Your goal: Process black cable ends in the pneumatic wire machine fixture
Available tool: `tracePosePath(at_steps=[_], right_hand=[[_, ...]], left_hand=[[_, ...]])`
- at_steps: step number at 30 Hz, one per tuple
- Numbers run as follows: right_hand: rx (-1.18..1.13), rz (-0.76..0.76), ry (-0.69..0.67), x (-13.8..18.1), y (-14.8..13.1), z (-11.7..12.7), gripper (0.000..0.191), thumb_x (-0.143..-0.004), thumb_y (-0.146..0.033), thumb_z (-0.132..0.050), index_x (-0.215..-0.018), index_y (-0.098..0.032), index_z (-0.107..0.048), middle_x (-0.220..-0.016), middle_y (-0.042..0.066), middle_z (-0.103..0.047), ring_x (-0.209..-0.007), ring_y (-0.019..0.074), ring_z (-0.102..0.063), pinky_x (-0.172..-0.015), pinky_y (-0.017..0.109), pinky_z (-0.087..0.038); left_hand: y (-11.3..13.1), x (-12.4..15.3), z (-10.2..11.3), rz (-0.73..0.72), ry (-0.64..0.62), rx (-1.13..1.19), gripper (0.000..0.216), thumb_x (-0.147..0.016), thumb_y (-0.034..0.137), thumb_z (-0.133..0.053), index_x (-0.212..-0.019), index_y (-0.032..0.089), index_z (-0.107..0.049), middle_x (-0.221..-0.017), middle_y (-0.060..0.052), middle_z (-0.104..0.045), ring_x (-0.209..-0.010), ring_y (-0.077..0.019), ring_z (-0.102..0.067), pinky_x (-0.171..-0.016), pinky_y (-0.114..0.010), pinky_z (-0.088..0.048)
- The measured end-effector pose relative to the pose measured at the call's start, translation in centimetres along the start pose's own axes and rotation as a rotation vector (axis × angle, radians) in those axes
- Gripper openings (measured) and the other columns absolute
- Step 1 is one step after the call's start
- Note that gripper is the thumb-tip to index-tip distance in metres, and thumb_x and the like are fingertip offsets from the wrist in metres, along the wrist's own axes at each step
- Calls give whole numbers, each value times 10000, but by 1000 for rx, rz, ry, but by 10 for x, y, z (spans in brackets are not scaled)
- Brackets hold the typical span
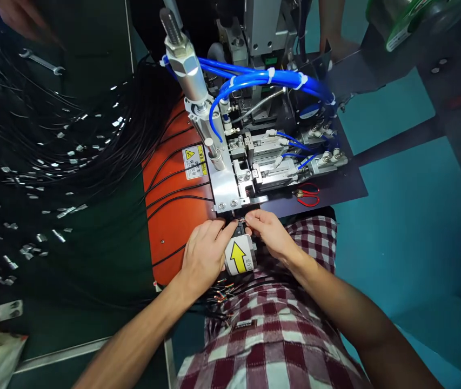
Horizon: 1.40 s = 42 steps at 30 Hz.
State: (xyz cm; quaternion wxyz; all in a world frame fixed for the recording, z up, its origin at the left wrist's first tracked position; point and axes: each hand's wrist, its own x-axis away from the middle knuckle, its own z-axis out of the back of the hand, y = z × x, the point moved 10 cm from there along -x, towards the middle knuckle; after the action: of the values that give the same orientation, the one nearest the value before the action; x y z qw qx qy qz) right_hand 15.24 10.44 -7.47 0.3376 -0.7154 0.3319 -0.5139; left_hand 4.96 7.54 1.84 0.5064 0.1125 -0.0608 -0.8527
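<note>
My left hand [206,249] rests at the near edge of an orange machine plate [181,219], its fingers curled and its thumb reaching to the narrow gap at the machine's front. What lies under those fingers is hidden. Opposite it, my right hand [269,231] has thumb and forefinger pinched at a tiny shiny metal piece [242,220], too small to name. Just below both hands is a white label with a yellow arrow [238,258] on a rounded housing. Black cables [179,173] run across the orange plate into the silver press block [225,192].
A bundle of black cables with metal-ended connectors [88,156] spreads over the dark table at left, near a wrench [42,62]. Blue air tubes [271,77] arch over the machine. Red-handled snips [308,195] lie right. Another person's hand [23,19] shows top left.
</note>
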Motion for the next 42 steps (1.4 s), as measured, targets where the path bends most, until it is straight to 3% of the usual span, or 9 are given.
tracePosePath(at_steps=[7,12,19,28,35,39,42], right_hand=[[94,135,36,3,-12,5,291,-811,-473,-592,-766,-194,-524,-591,-45,-517,-546,119,-481,-554,263,-366],[-67,19,-41,-2,-4,-3,236,-770,-396,-605,-721,-181,-521,-522,-65,-475,-493,90,-395,-529,247,-310],[-157,-45,9,-8,3,1,218,-682,-341,-653,-682,-169,-519,-582,-65,-464,-484,63,-347,-502,227,-259],[-102,123,43,-6,-6,3,285,-734,-428,-638,-662,-191,-498,-594,-45,-464,-502,100,-369,-515,253,-277],[-120,95,26,-11,2,4,319,-707,-467,-668,-665,-191,-512,-561,-56,-451,-487,96,-350,-503,250,-284],[-119,81,15,-10,1,4,325,-691,-469,-681,-691,-183,-528,-559,-62,-457,-489,87,-359,-501,236,-294],[-118,86,19,-9,0,4,315,-695,-448,-685,-714,-174,-530,-585,-65,-462,-504,78,-371,-511,229,-295]], left_hand=[[0,0,1,7,19,28,372,-916,148,-387,-1208,163,-618,-963,-114,-591,-879,-233,-509,-732,-346,-408],[1,-4,0,23,-24,11,373,-922,155,-378,-1215,162,-608,-943,-102,-589,-831,-227,-489,-706,-343,-391],[3,-8,-3,74,-38,-14,358,-893,153,-440,-1212,163,-602,-914,-88,-583,-821,-229,-486,-695,-339,-389],[3,-4,-5,30,49,-18,358,-909,160,-434,-1225,198,-597,-956,-89,-591,-833,-203,-535,-699,-317,-437],[3,-9,-4,99,21,-17,350,-889,153,-457,-1196,205,-617,-948,-87,-585,-842,-219,-526,-703,-340,-432],[-10,12,-1,175,61,129,383,-931,146,-378,-1260,197,-567,-1055,-95,-570,-980,-214,-523,-819,-354,-448],[-27,45,3,344,99,84,415,-952,183,-350,-1342,166,-491,-1162,-130,-535,-1052,-237,-499,-890,-411,-446]])
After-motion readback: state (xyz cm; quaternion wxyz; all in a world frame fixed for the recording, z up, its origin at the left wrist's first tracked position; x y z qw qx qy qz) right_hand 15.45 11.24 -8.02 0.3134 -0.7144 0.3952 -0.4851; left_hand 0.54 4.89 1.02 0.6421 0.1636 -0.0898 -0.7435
